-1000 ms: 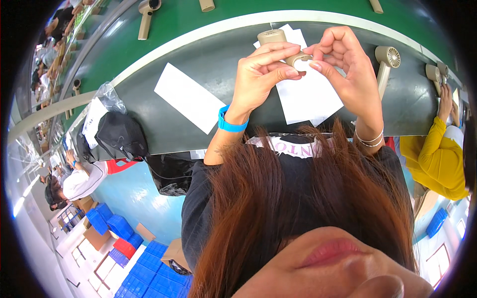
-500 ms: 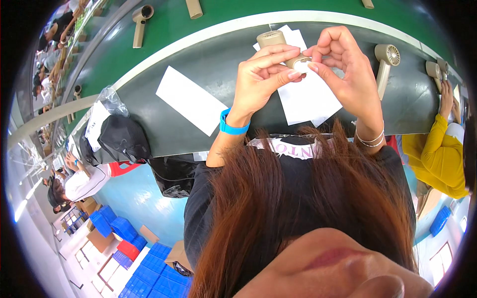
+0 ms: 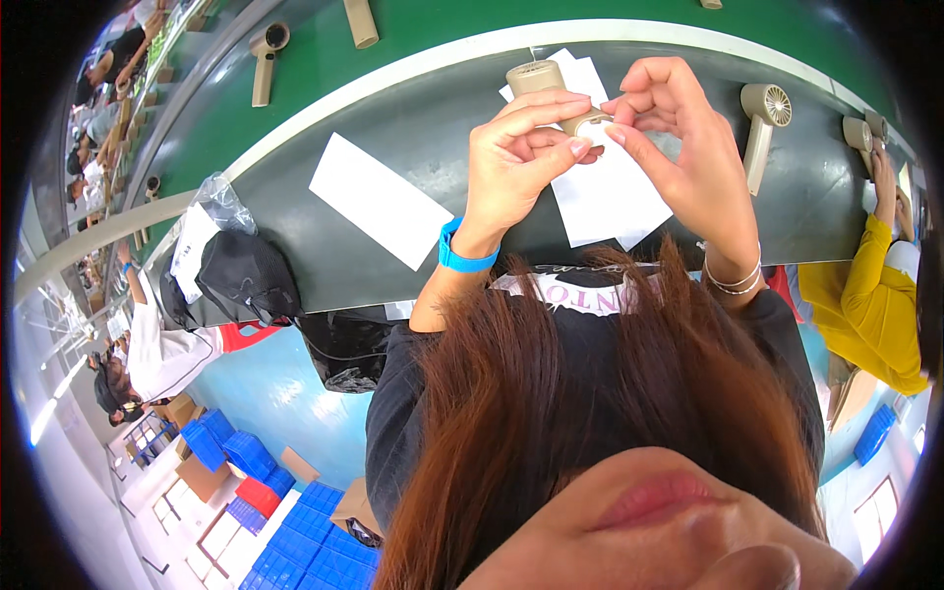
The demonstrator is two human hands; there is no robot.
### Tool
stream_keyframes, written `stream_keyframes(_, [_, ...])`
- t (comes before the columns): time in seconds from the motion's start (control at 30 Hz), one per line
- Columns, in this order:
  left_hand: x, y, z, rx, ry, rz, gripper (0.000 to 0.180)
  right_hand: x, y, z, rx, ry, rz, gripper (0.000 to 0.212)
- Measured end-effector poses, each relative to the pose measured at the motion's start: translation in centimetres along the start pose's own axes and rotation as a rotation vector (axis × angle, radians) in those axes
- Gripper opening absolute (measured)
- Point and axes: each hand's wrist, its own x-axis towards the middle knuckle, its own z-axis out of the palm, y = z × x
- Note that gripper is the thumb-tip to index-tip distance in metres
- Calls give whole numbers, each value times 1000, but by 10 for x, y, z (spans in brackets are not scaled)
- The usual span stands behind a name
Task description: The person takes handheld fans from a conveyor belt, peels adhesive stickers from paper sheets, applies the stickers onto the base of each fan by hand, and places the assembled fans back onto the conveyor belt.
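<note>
- Nearest: left hand (image 3: 516,157) closed on the handle of a beige fan (image 3: 534,78), thumb below, fingers across the top. Blue band on the wrist.
- Right hand (image 3: 683,147) at 3 o'clock of the handle's end, thumb and forefinger bent toward it. Whether they touch it or pinch something small, cannot tell.
- Fan lies between the hands; long axis about 11 to 5 o'clock, head pointing away, white-faced handle end toward the person. Left hand nearer the head, right hand at the tail. Fingers hide part of the handle.
- Fan body: smooth, matt, plastic-looking; drum-shaped head, slotted grille.
- Beneath: flat white sheets (image 3: 610,202), overlapping, straight-edged. Another white sheet (image 3: 380,202), oblong, at 8 o'clock.
- Table (image 3: 423,118): dark, faint sheen.
- Second fan (image 3: 765,108), at 3 o'clock past the right hand, round ribbed grille, pale straight handle.
- Farthest: green belt (image 3: 639,12) at 12 o'clock, smooth, behind a pale rim.
</note>
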Motion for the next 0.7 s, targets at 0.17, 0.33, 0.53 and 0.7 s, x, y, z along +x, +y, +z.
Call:
stream_keyframes(0.17, [-1,-1,3,5,-5,-3,29,-4,-3,3,-159,68,-42,33])
stream_keyframes(0.33, [1,-2,5,15,-14,3,28,-4,-7,2,-305,118,-75,38])
stream_keyframes(0.53, [0,1,2,31,3,11,27,-1,-14,3,-574,131,-204,41])
stream_keyframes(0.7, [-2,6,-9,48,60,71,26,13,24,-6,-317,98,49,47])
